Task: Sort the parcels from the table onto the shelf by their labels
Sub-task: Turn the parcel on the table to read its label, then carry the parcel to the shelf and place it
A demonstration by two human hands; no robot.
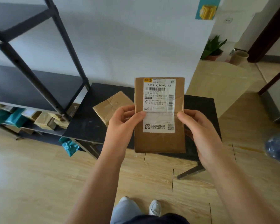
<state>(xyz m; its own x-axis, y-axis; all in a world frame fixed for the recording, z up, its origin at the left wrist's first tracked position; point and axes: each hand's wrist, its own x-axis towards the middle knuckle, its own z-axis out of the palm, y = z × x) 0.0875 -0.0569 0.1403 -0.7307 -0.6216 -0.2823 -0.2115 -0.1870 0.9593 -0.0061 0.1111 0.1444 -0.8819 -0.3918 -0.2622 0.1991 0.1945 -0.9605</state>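
Head view: two parcels [159, 115] [111, 106], two hands [122, 125] [200, 131].

Two hands [124, 122], two parcels [159, 139], one table [87, 120].

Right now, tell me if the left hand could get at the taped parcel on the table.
Probably yes, once freed: the left hand is holding the labelled parcel; the taped parcel lies uncovered just beyond it.

It looked like a room in a home turned into a small parcel-sorting spot. A black metal shelf [39, 75] stood against a plain white wall, its low tier crowded with cardboard and teal parcels [44, 120]. A low black counter [87, 123] sat on pale wood-look flooring [31, 175], and a potted plant [214, 47] stood in the corner.
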